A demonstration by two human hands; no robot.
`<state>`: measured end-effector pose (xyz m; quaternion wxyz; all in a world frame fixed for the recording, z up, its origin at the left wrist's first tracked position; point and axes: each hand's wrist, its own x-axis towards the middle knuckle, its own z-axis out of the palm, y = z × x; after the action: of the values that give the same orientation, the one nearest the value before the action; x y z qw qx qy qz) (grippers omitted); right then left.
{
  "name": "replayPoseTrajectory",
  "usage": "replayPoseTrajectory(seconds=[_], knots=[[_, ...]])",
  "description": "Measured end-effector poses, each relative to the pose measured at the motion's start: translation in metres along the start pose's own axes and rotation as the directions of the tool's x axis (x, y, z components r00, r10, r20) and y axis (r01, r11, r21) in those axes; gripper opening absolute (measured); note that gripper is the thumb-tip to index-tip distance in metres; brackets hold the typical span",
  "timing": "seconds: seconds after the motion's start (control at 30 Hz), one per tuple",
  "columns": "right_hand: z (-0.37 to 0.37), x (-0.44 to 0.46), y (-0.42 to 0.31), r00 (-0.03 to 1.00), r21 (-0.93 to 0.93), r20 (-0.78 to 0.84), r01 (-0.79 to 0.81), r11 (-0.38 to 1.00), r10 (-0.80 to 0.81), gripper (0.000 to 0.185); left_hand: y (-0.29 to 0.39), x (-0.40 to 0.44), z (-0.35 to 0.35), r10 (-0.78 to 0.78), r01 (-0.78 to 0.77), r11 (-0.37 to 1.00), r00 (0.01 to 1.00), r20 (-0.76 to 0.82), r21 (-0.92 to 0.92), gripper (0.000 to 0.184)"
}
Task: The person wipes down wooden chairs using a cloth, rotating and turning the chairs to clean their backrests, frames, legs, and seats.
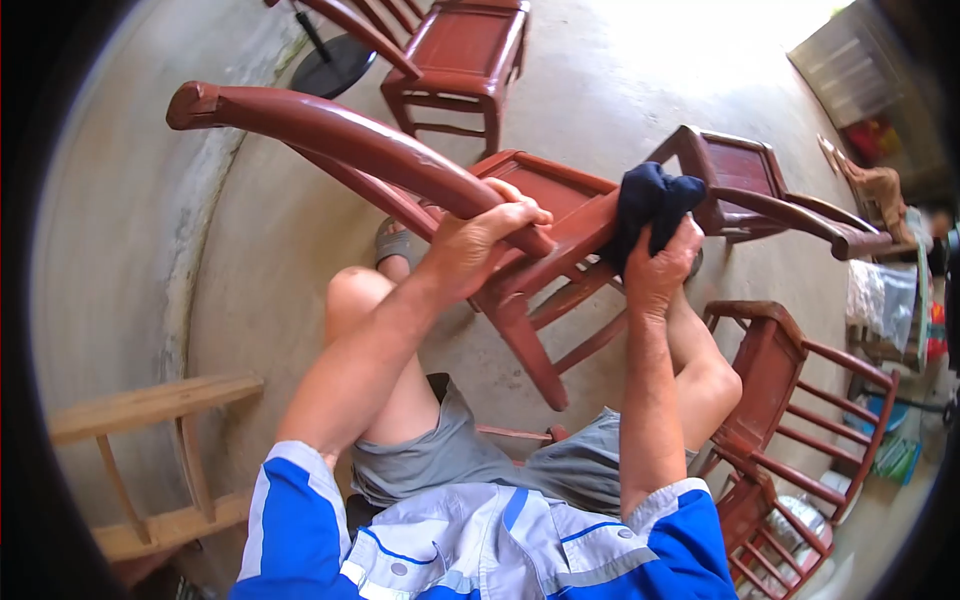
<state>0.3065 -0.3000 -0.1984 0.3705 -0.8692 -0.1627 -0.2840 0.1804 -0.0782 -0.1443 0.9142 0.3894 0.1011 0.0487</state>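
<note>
A reddish-brown wooden chair (560,190) is tilted in front of my knees, its curved back post reaching to the upper left. My left hand (480,235) is wrapped round the lower part of that post, near where it meets the seat frame. In my right hand (665,260) is a bunched dark blue cloth (655,205), which lies against the edge of the seat at its right corner. The cloth hides that part of the chair and some of my right fingertips.
Other red chairs stand at the top (465,45), to the right (740,170) and at the lower right (760,380). A pale wooden frame (155,410) is at lower left. A black round base (335,68) sits beside the wall. Shelving with bags lines the far right.
</note>
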Motion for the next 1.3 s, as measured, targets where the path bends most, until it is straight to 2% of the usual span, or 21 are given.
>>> replayPoseTrajectory(seconds=[0.07, 0.13, 0.17, 0.2, 0.27, 0.3, 0.37, 0.4, 0.5, 0.6, 0.67, 0.7, 0.8, 0.97, 1.03, 1.07, 1.13, 1.23, 1.3], knots=[[0.001, -0.002, -0.006, 0.999, 0.072, 0.051, 0.002, 0.997, -0.006, 0.046, -0.013, -0.006, -0.001, 0.109, -0.111, 0.993, 0.993, -0.034, -0.050, 0.008], [-0.001, -0.023, -0.015, 0.978, 0.021, 0.129, 0.162, 0.987, -0.163, 0.047, -0.017, -0.013, -0.004, 0.136, -0.148, 0.984, 0.984, -0.115, -0.099, 0.009], [-0.004, -0.039, -0.028, 0.968, 0.078, 0.127, 0.207, 0.975, -0.215, 0.050, -0.017, -0.018, -0.006, 0.148, -0.167, 0.978, 0.977, -0.153, -0.122, 0.009], [-0.016, -0.051, -0.049, 0.960, 0.146, 0.205, 0.163, 0.976, -0.191, 0.051, -0.017, -0.022, -0.008, 0.117, -0.163, 0.971, 0.963, -0.243, -0.177, 0.010], [-0.034, -0.075, -0.082, 0.917, 0.272, 0.356, 0.081, 0.959, -0.178, 0.052, -0.006, -0.026, -0.013, 0.098, -0.144, 0.977, 0.958, -0.268, -0.159, 0.009], [-0.039, -0.097, -0.092, 0.900, 0.301, 0.384, 0.091, 0.949, -0.208, 0.053, -0.004, -0.027, -0.019, 0.129, -0.173, 0.974, 0.955, -0.268, -0.147, 0.009], [-0.048, -0.107, -0.108, 0.901, 0.306, 0.414, -0.008, 0.952, -0.126, 0.049, -0.004, -0.025, -0.031, 0.197, -0.236, 0.963, 0.945, -0.261, -0.128, 0.009], [-0.051, -0.106, -0.110, 0.888, 0.323, 0.447, -0.049, 0.945, -0.106, 0.046, 0.001, -0.028, -0.028, 0.183, -0.224, 0.966, 0.947, -0.265, -0.132, 0.008], [-0.047, -0.092, -0.100, 0.866, 0.234, 0.481, 0.022, 0.972, -0.136, 0.048, 0.004, -0.025, -0.027, 0.185, -0.210, 0.972, 0.960, -0.209, -0.104, 0.008], [-0.026, -0.050, -0.061, 0.918, 0.063, 0.343, 0.191, 0.980, -0.201, 0.050, -0.003, -0.020, -0.029, 0.174, -0.191, 0.977, 0.972, -0.155, -0.100, 0.008], [-0.006, -0.009, -0.034, 0.937, -0.126, 0.349, 0.070, 0.990, -0.022, 0.044, -0.007, -0.023, -0.029, 0.170, -0.180, 0.980, 0.978, -0.118, -0.086, 0.009], [-0.001, 0.008, -0.023, 0.941, -0.160, 0.337, 0.043, 0.986, 0.014, 0.042, -0.009, -0.023, -0.027, 0.178, -0.189, 0.978, 0.978, -0.107, -0.094, 0.009], [0.013, 0.005, -0.017, 0.963, -0.156, 0.249, 0.143, 0.977, -0.101, 0.050, -0.008, -0.019, -0.020, 0.201, -0.219, 0.970, 0.965, -0.170, -0.100, 0.011], [-0.019, -0.048, -0.051, 0.919, 0.103, 0.354, 0.144, 0.984, -0.171, 0.052, -0.011, -0.028, -0.025, 0.211, -0.244, 0.963, 0.948, -0.240, -0.115, 0.010], [-0.047, -0.071, -0.074, 0.845, 0.215, 0.519, 0.018, 0.976, -0.130, 0.043, -0.008, -0.028, -0.025, 0.212, -0.236, 0.969, 0.943, -0.256, -0.069, 0.007], [-0.055, -0.085, -0.082, 0.814, 0.314, 0.552, -0.004, 0.949, -0.179, 0.037, -0.008, -0.028, -0.027, 0.212, -0.236, 0.969, 0.942, -0.259, -0.066, 0.007], [-0.064, -0.103, -0.091, 0.836, 0.358, 0.539, -0.119, 0.926, -0.101, 0.038, -0.007, -0.028, -0.031, 0.215, -0.239, 0.969, 0.940, -0.265, -0.061, 0.007], [-0.065, -0.097, -0.089, 0.807, 0.348, 0.575, -0.092, 0.933, -0.135, 0.052, -0.008, -0.024, -0.029, 0.241, -0.254, 0.967, 0.934, -0.263, -0.018, 0.008], [-0.072, -0.083, -0.098, 0.834, 0.324, 0.508, 0.046, 0.945, -0.215, 0.057, -0.009, -0.026, -0.025, 0.090, -0.122, 0.988, 0.957, -0.276, -0.100, 0.017]])
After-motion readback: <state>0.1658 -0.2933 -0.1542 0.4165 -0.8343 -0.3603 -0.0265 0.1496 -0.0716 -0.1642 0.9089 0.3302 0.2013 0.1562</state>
